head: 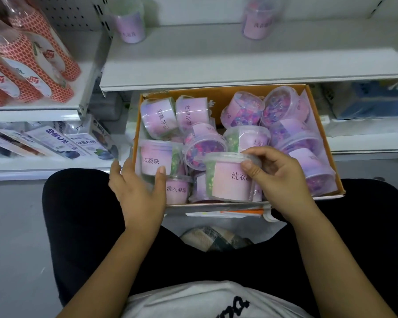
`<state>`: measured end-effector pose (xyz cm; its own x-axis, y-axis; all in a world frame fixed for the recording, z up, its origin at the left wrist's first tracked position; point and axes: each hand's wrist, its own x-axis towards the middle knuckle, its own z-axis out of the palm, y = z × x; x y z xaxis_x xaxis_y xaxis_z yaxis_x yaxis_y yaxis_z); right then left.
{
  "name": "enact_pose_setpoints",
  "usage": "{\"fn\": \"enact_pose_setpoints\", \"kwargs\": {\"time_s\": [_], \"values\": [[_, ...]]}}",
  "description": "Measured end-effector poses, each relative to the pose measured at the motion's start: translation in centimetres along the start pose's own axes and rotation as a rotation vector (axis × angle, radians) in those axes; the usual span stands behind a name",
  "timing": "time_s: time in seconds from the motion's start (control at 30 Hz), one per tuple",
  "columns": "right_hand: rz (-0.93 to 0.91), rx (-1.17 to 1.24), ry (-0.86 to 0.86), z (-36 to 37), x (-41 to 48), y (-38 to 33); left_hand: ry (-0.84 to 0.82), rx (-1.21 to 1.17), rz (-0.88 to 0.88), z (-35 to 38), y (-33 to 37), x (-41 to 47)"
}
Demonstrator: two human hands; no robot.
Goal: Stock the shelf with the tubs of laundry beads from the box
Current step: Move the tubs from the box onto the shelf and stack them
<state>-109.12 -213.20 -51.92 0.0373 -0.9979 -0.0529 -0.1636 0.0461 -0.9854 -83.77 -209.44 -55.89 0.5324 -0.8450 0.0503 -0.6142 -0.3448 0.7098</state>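
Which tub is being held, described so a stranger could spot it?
Find the orange box below the white shelf. At the middle of its near edge, one tub sits upright on top of the heap. It is the only one gripped by the right hand, with its pink label facing you and green beads at the left.

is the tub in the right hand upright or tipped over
Upright: the tub gripped by the right hand has its lid on top and its label text running level.
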Motion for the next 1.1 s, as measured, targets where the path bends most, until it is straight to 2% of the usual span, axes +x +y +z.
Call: {"fn": "enact_pose_setpoints", "kwargs": {"time_s": [0.07, 0.1, 0.2, 0.27, 0.47, 0.53, 0.7, 0.93, 1.1], "values": [[0.011, 0.090, -0.033, 0.2, -0.1, -0.6, -0.033, -0.169, 0.072, -0.9, 1.9, -0.8], [0.014, 0.118, -0.047, 0.4, -0.2, -0.8, -0.132, -0.259, 0.056, -1.3, 3.0, -1.1], [0.030, 0.209, -0.067, 1.5, -0.4, -1.1, -0.603, -0.532, -0.122, -2.1, 5.9, -1.3], [0.036, 0.264, -0.066, 2.1, -0.6, -1.2, -0.749, -0.645, -0.200, -1.7, 6.7, -1.5], [-0.030, 0.259, -0.135, 1.4, -0.8, -1.8, -0.692, -0.838, -0.406, -1.1, 6.5, -1.1], [-0.026, 0.264, -0.153, 0.7, -0.6, -1.8, -0.720, -0.905, -0.490, -1.4, 6.4, -1.0], [0.038, 0.218, -0.210, 0.6, -0.3, -1.6, -0.847, -1.015, -0.545, -1.9, 6.7, -0.4], [-0.001, 0.213, -0.041, 2.2, 0.8, -2.4, -0.925, -1.106, -0.580, -1.4, 6.5, 1.0], [-0.036, 0.183, 0.016, 3.0, 2.8, -3.6, -1.090, -1.069, -0.543, -1.6, 5.7, 3.7]]}}
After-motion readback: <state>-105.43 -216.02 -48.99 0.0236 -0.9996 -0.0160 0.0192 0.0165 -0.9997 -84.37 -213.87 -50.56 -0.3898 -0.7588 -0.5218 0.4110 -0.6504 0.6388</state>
